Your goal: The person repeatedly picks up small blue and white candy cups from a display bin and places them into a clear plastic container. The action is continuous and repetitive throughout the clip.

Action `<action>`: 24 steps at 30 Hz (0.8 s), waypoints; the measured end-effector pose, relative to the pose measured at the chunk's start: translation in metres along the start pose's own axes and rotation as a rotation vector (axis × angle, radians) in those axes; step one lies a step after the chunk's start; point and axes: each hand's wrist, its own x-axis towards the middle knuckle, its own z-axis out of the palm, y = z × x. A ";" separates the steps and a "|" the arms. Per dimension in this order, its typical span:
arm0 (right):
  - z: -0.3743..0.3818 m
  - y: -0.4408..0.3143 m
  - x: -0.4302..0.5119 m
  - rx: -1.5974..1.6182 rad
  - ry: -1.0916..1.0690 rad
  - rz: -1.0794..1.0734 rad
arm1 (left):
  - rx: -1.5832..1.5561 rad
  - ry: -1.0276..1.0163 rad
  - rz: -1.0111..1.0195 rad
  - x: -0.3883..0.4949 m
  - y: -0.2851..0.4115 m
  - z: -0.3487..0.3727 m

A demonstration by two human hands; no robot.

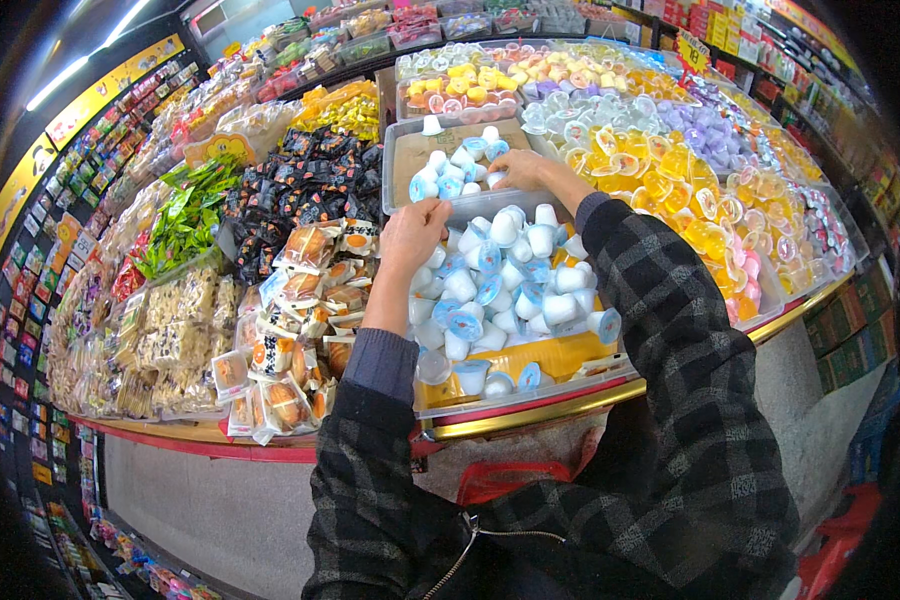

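White jelly cups with blue lids (487, 277) are heaped in a clear plastic bin (525, 397) before me, on yellow material. Behind it, a second clear bin (387, 161) has a cardboard base (412, 146) and a smaller group of the same cups (450, 169). My left hand (418, 229) is at the edge between the two bins, its fingers bent; whether it grips the rim or a cup I cannot tell. My right hand (521, 171) reaches into the rear bin, with its fingertips on a white cup (496, 178) at the right of the group.
To the left lie packaged cakes (289, 405), black-wrapped sweets (307, 172) and green packets (187, 210). Yellow jelly cups (667, 172) fill bins at the right. A gold and red edge (540, 420) borders the display in front, with a red object (510, 480) below.
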 end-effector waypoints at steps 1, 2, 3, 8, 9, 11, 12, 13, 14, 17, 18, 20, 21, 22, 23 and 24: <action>-0.001 0.003 0.000 -0.002 -0.002 0.003 | -0.005 0.007 0.017 0.001 0.000 0.001; -0.002 0.006 0.000 0.030 -0.009 -0.007 | -0.001 0.008 0.025 0.002 0.000 0.003; -0.004 0.009 -0.001 0.061 -0.015 -0.014 | 0.002 0.008 0.034 0.003 0.002 0.004; -0.033 -0.021 -0.019 0.459 0.043 0.073 | -0.009 -0.027 -0.045 0.000 -0.001 -0.002; -0.045 -0.018 -0.025 0.643 0.048 0.055 | -0.021 -0.031 -0.037 0.003 0.000 0.002; -0.065 -0.024 -0.036 0.979 -0.088 -0.018 | -0.022 -0.028 -0.038 0.003 -0.002 0.001; -0.077 -0.036 -0.043 1.124 -0.235 -0.074 | -0.009 -0.016 -0.048 -0.002 -0.006 -0.004; -0.083 -0.032 -0.052 1.267 -0.370 -0.113 | -0.005 -0.020 -0.042 -0.002 -0.002 -0.003; -0.086 -0.026 -0.050 1.244 -0.326 -0.125 | -0.001 -0.020 -0.044 -0.004 -0.001 -0.005; -0.074 0.011 -0.027 0.614 0.057 0.118 | -0.003 -0.024 -0.019 0.000 0.009 -0.002; -0.057 0.017 -0.024 0.247 0.309 0.108 | -0.008 -0.023 -0.009 0.003 0.006 0.003; -0.028 0.022 -0.017 -0.210 0.503 -0.040 | -0.011 -0.019 -0.015 0.001 0.003 0.002; -0.015 0.031 -0.016 -0.444 0.594 -0.102 | -0.014 -0.031 -0.016 0.002 0.007 0.004; -0.007 0.033 -0.012 -0.512 0.613 -0.082 | -0.016 -0.036 -0.021 0.001 0.007 0.004; -0.002 0.039 -0.013 -0.580 0.563 -0.063 | -0.017 -0.028 0.003 0.002 0.008 0.005; 0.000 0.033 -0.011 -0.643 0.511 -0.060 | -0.016 -0.010 0.016 0.000 0.004 0.003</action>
